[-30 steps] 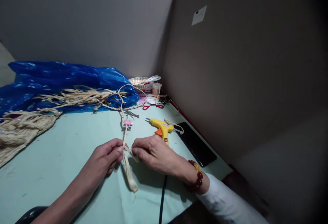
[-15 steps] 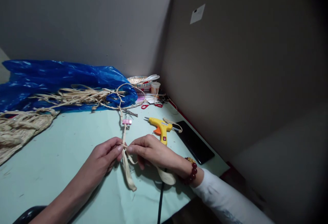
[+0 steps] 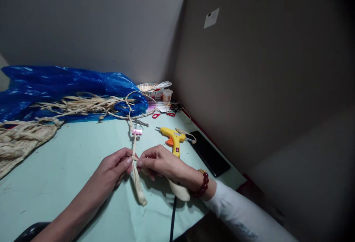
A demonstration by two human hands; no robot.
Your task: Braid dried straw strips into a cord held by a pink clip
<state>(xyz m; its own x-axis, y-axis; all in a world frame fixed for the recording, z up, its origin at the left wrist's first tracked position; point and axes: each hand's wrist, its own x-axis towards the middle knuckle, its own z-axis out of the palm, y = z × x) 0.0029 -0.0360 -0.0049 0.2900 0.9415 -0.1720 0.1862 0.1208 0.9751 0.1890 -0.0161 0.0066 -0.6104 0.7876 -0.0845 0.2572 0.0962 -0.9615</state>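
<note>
My left hand (image 3: pixel 118 164) pinches a pale dried-fibre cord (image 3: pixel 134 146) between thumb and fingers. A flat loose strip (image 3: pixel 138 188) of the same fibre hangs from that spot towards me. Close on the other side, my right hand (image 3: pixel 155 160) has its thumb and fingertips closed on a thin fibre strand crossing the cord. Another wide pale strip end (image 3: pixel 179 191) shows below my right wrist. Beyond my hands, a pink binder clip (image 3: pixel 137 132) grips the cord, which runs on to a braided loop (image 3: pixel 129 101) at the back.
A yellow glue gun (image 3: pixel 174 138) lies right of the clip, beside a black flat device (image 3: pixel 212 157). Red-handled scissors (image 3: pixel 163 115), a round basket (image 3: pixel 149 87) and a cup (image 3: pixel 167 95) stand near the wall. A blue plastic bag (image 3: pixel 69 81) with fibre strips and a woven piece (image 3: pixel 22 142) are left.
My right fingers have shifted slightly, and the thin strand hanging below them is now mostly hidden. My left hand keeps its pinch in place.
</note>
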